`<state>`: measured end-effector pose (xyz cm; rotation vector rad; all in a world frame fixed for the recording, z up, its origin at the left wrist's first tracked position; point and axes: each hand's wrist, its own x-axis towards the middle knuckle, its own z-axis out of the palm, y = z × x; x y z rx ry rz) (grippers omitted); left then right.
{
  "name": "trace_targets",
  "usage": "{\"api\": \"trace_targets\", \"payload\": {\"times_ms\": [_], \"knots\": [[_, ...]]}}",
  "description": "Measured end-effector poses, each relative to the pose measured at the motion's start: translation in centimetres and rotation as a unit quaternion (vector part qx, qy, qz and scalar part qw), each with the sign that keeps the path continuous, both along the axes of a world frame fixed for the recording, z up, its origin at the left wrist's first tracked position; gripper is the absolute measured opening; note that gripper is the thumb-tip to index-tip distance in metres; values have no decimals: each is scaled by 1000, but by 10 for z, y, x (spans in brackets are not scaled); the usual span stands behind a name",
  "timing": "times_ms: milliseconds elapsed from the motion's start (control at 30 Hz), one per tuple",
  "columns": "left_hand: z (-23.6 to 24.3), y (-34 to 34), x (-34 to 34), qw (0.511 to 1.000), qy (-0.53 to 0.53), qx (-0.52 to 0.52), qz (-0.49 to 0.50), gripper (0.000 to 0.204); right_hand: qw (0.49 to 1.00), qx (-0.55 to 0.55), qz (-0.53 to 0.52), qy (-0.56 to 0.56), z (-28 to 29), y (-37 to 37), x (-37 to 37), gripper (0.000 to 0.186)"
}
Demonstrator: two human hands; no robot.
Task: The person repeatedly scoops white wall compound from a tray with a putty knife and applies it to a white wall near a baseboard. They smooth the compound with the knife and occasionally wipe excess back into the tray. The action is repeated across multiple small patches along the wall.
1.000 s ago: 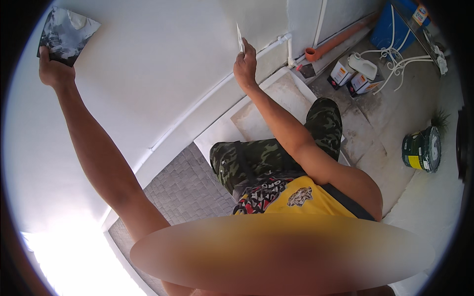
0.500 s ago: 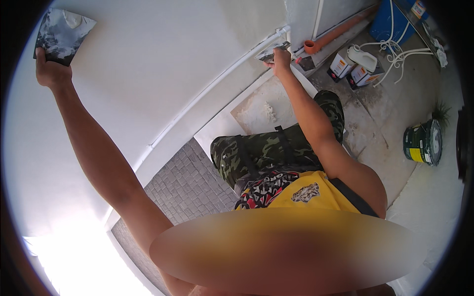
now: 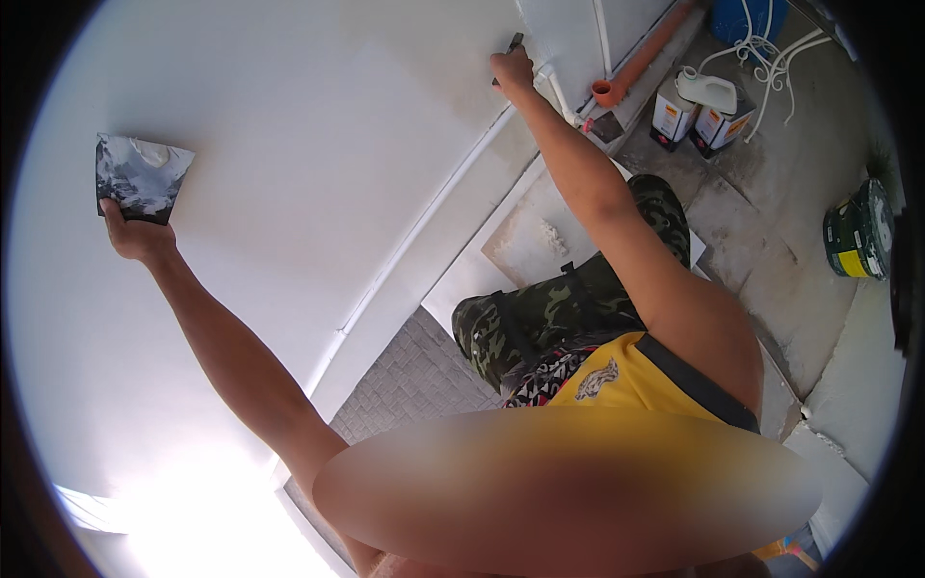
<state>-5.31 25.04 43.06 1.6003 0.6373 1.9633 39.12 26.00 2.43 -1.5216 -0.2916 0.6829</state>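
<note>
My left hand (image 3: 141,237) grips the lower edge of a dark flat plate (image 3: 140,193), smeared with white paste and bearing a thicker white dab (image 3: 150,153) near its top. The plate is held up in front of the white wall (image 3: 318,135). At the upper middle my right hand (image 3: 514,69) is closed round a putty knife (image 3: 516,41), now seen nearly edge-on as a thin dark strip. The knife is by the wall near the corner; whether its blade touches the wall I cannot tell.
A white pipe (image 3: 424,226) runs low along the wall. Below my knees lies a pale board (image 3: 501,231) with white crumbs. To the right are an orange pipe (image 3: 641,72), tins (image 3: 723,125) with a white jug (image 3: 708,91), white curled metalwork (image 3: 761,58) and a dark green bucket (image 3: 853,236).
My right hand with the putty knife has risen up the wall and turned. My left hand with the plate appears lower and slightly further right; the whole view has shifted too.
</note>
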Motion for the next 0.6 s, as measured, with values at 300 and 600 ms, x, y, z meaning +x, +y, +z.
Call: {"api": "trace_targets", "payload": {"times_ms": [300, 600], "knots": [[0, -11, 4, 1000, 8, -21, 5, 52, 943, 16, -30, -330, 41, -72, -81, 69], [0, -6, -1, 1000, 10, -23, -5, 53, 996, -12, -20, 81, -65, -21, -33, 54]]}}
